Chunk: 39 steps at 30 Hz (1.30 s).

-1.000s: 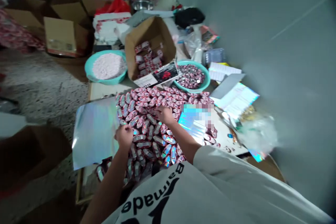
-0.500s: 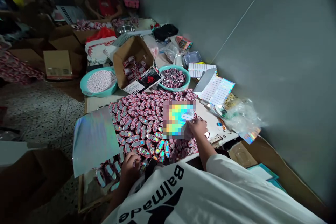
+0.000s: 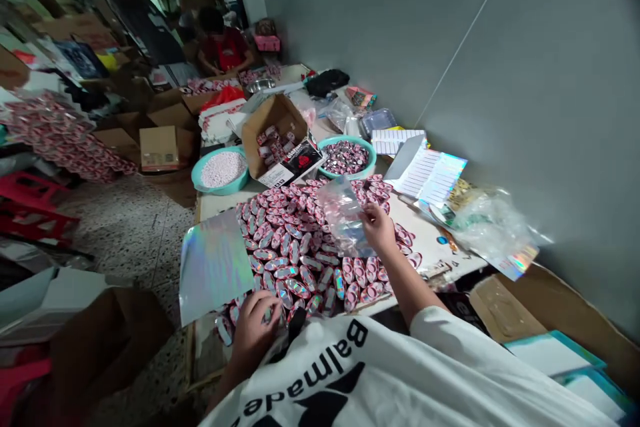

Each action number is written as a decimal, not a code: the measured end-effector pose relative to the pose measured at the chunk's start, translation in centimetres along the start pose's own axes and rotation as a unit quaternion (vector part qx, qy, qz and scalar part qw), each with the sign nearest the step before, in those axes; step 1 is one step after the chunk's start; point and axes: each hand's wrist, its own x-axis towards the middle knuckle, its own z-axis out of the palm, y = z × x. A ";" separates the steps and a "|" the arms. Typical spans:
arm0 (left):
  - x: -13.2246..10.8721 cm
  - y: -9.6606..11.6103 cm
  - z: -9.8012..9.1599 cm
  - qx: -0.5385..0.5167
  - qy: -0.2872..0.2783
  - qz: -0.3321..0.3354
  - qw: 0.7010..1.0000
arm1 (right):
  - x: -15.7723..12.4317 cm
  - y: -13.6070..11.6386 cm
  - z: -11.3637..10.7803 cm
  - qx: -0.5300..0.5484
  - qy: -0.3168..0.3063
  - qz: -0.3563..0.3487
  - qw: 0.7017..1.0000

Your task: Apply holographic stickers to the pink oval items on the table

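My right hand [image 3: 379,230] pinches the edge of a thin, shiny, see-through plastic sheet [image 3: 343,213] between thumb and fingers. The sheet is tilted above a broad spread of small oval pink pieces [image 3: 287,272] with red rims, many with a silvery oval patch on top. Near the table's front edge, my left hand [image 3: 257,323] is curled with thumb and fingertips close together among the nearest pieces; what lies between them is too small to make out. A large iridescent sheet [image 3: 215,267] lies to the left of the pieces, partly over the table's edge.
Behind the pieces stand a teal basin of white beads [image 3: 220,170], a tipped carton [image 3: 280,140] and a teal basin of shiny pieces [image 3: 347,157]. Label sheets [image 3: 425,173] and a crumpled plastic bag [image 3: 493,217] lie right, by the grey wall. Two people are farther back.
The view has tilted up, and the scene sits farther right. The sheet in my right hand has turned from bright rainbow glare to see-through grey. My left hand stays by the front edge.
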 end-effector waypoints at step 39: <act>2.6 -10.3 1.0 0.020 -0.136 -0.033 0.990 | -15.3 -11.3 11.2 -0.181 -0.205 -0.237 0.932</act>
